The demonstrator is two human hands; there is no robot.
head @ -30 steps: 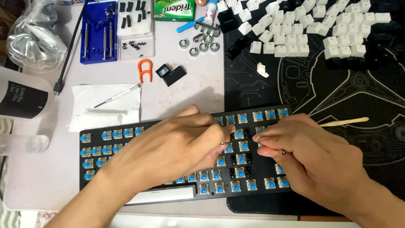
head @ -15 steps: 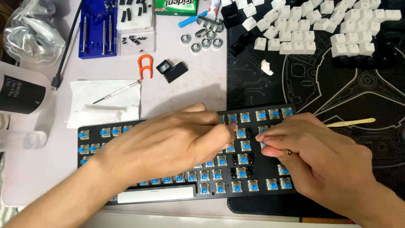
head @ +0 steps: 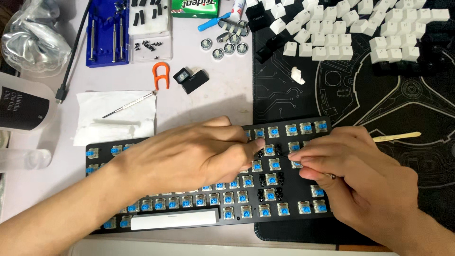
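- Black and stripped of most caps, the keyboard (head: 208, 189) lies near the person on the tabletop (head: 213, 102), its right end over a dark patterned mat (head: 379, 109); blue switches (head: 275, 165) stand in rows, with one white spacebar (head: 173, 220) left on.
- The left hand (head: 189, 159) lies flat over the middle rows, fingers pressed together, fingertips pointing at the switch between the hands.
- The right hand (head: 350, 178) pinches a thin dark tool (head: 284, 158) whose tip meets that same switch; what kind of tool cannot be told.
- To do this well, the left hand should pin the board so it cannot slide, and the tool should work squarely on the switch, with light force, so that neighbouring switches are not knocked.
- Far right, white keycaps (head: 360, 33) lie heaped on the mat; a wooden stick (head: 395, 137) lies just past the right hand.
- Far left sit a blue screwdriver case (head: 104, 33), an orange puller (head: 160, 75), a tissue (head: 116, 116) carrying a small screwdriver (head: 130, 104), and a bottle (head: 23, 106).
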